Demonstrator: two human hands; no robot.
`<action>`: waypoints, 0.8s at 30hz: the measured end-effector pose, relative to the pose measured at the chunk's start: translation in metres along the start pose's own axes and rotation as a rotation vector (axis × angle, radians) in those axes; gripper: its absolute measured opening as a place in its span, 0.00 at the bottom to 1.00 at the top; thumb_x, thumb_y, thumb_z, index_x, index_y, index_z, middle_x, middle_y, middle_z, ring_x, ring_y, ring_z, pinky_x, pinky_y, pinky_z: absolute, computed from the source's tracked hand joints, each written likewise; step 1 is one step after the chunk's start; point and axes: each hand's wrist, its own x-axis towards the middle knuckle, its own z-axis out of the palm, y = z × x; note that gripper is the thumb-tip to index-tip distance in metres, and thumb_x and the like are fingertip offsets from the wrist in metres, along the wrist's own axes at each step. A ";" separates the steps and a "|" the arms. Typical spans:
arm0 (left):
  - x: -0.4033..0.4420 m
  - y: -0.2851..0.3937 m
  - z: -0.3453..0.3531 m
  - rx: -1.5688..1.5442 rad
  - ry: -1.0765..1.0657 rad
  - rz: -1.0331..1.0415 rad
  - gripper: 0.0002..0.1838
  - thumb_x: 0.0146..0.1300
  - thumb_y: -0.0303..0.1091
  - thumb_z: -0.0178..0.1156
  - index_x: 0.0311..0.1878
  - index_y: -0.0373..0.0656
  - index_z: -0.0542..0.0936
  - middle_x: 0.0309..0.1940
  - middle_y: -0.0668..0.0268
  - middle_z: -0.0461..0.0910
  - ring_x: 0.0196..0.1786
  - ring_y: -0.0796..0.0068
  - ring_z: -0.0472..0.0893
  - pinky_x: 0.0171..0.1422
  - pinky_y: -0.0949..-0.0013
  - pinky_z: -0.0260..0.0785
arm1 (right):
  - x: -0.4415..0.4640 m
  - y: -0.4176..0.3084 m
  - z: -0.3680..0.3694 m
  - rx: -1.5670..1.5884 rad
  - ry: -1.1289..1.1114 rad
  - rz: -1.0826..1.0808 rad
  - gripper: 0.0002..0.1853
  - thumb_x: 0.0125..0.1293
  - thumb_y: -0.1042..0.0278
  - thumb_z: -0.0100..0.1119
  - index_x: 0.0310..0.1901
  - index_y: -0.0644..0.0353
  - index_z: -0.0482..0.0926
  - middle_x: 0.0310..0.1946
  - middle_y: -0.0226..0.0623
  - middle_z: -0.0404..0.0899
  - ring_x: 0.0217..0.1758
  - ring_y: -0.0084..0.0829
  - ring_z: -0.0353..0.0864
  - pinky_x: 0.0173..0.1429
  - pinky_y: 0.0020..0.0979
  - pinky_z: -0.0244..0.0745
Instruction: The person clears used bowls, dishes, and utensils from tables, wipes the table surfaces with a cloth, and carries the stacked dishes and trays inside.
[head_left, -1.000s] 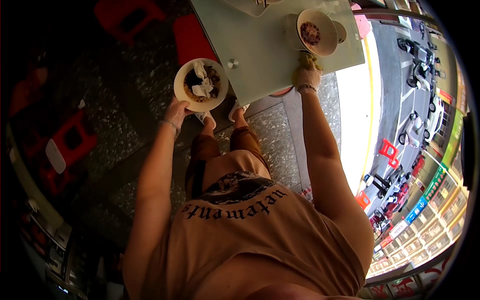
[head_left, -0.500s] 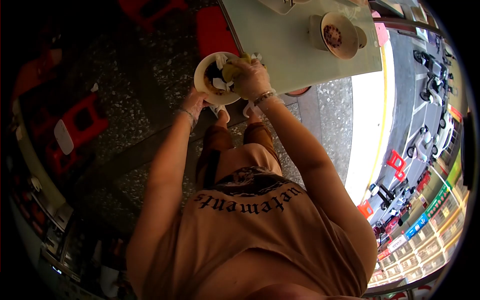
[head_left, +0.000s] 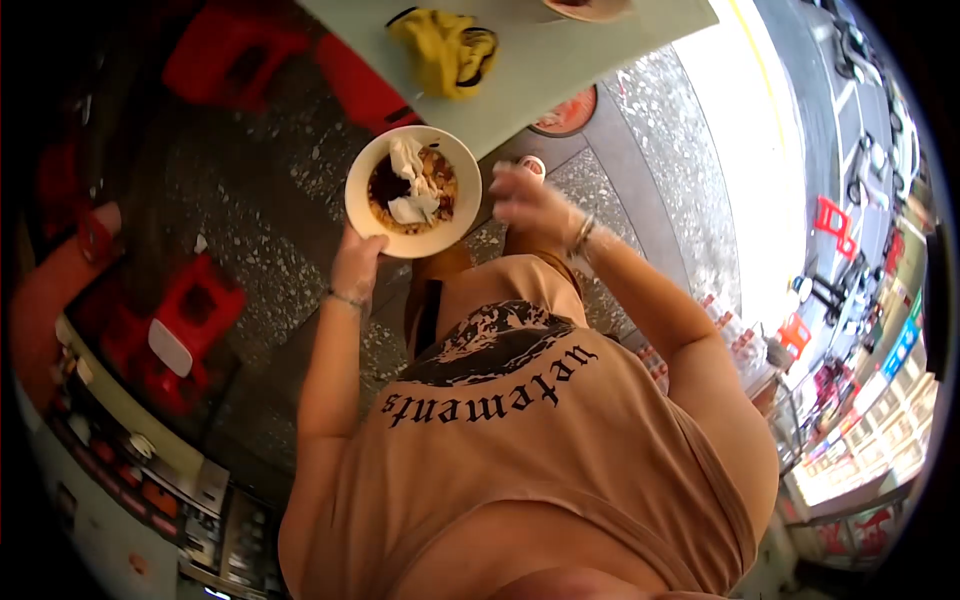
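Observation:
My left hand (head_left: 357,266), in a clear glove, grips the near-left rim of a white bowl (head_left: 357,205). In the bowl lie crumpled white tissues (head_left: 408,180) over dark liquid and brown scraps. My right hand (head_left: 532,206), also gloved, is to the right of the bowl, apart from it, with nothing visible in it; its fingers are smeared by motion. A crumpled yellow cloth (head_left: 445,52) with dark edging rests on the pale green table (head_left: 545,75) beyond the bowl.
Another bowl (head_left: 590,8) is cut off at the top edge. Red stools (head_left: 200,305) stand on the speckled floor at the left, with one red seat (head_left: 360,85) beside the table. A round red-topped object (head_left: 568,112) shows under the table's edge. Parked scooters (head_left: 865,170) line the street at right.
My right hand wiped over the table corner and bowl with the yellow cloth, then let it go on the table and drew back. The view has turned, and the second bowl has shifted toward the top edge.

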 end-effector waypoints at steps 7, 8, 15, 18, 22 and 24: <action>0.010 -0.009 0.140 -0.044 -0.158 -0.058 0.32 0.50 0.23 0.51 0.63 0.37 0.60 0.52 0.62 0.70 0.51 0.73 0.72 0.57 0.72 0.65 | -0.065 0.042 -0.061 0.502 -0.090 0.091 0.35 0.55 0.76 0.55 0.66 0.55 0.56 0.55 0.32 0.70 0.53 0.24 0.70 0.52 0.25 0.69; 0.020 -0.020 0.163 -0.068 -0.216 -0.041 0.32 0.50 0.22 0.51 0.63 0.36 0.60 0.53 0.62 0.69 0.54 0.71 0.70 0.60 0.71 0.63 | -0.072 0.047 -0.080 0.555 -0.016 0.128 0.34 0.55 0.75 0.56 0.65 0.56 0.58 0.54 0.32 0.70 0.52 0.24 0.71 0.51 0.25 0.69; 0.094 -0.050 0.278 0.103 -0.347 -0.309 0.34 0.63 0.29 0.52 0.68 0.43 0.47 0.56 0.57 0.66 0.48 0.67 0.77 0.48 0.69 0.77 | -0.047 0.109 -0.187 0.570 0.387 0.138 0.22 0.56 0.77 0.51 0.55 0.60 0.65 0.32 0.36 0.78 0.21 0.24 0.74 0.18 0.24 0.68; 0.112 -0.085 0.304 0.216 -0.244 -0.232 0.37 0.64 0.34 0.55 0.70 0.45 0.45 0.61 0.54 0.59 0.41 0.71 0.77 0.41 0.71 0.75 | -0.003 0.119 -0.243 0.417 0.426 0.160 0.16 0.54 0.78 0.48 0.46 0.62 0.71 0.21 0.37 0.75 0.18 0.28 0.75 0.13 0.27 0.66; 0.111 -0.127 0.312 0.200 -0.221 -0.258 0.35 0.64 0.31 0.53 0.69 0.46 0.45 0.62 0.54 0.59 0.41 0.71 0.78 0.40 0.71 0.75 | 0.130 0.229 -0.339 -0.920 0.004 0.516 0.10 0.54 0.56 0.61 0.30 0.51 0.84 0.29 0.34 0.83 0.34 0.28 0.83 0.36 0.29 0.78; 0.111 -0.140 0.310 0.202 -0.208 -0.265 0.34 0.65 0.30 0.52 0.69 0.46 0.45 0.62 0.54 0.58 0.40 0.71 0.78 0.40 0.71 0.75 | 0.159 0.238 -0.357 -1.345 0.048 0.349 0.15 0.56 0.53 0.56 0.33 0.56 0.81 0.31 0.34 0.81 0.35 0.30 0.80 0.36 0.31 0.77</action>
